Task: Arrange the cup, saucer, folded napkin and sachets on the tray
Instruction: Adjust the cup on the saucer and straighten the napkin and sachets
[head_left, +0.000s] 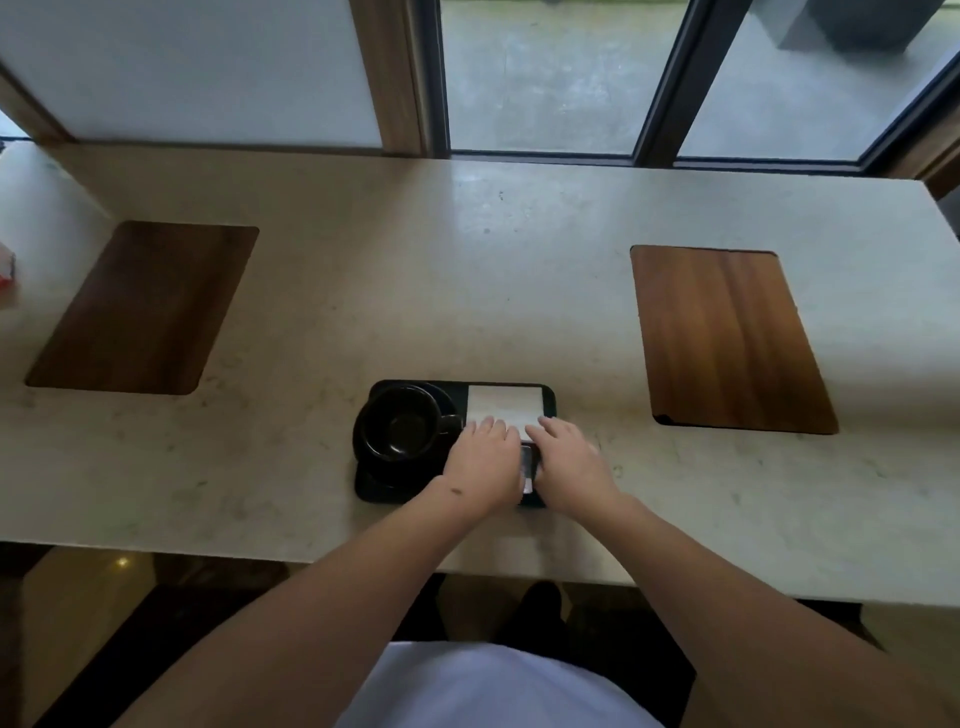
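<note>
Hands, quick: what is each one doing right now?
Left hand: open, flat, fingertips on the white napkin, holding nothing.
Right hand: open, fingertips at the napkin's near edge, holding nothing visible.

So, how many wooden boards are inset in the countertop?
2. One wooden board lies at the far left of the countertop, the other wooden board at the right. None seem hidden.

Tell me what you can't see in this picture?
Head view only:
- Sachets: mostly hidden between the left hand and right hand; number and print unreadable.
- Napkin: near edge under the fingers.
- Saucer: mostly covered by the cup.
- Tray: near right part behind both hands.
</note>
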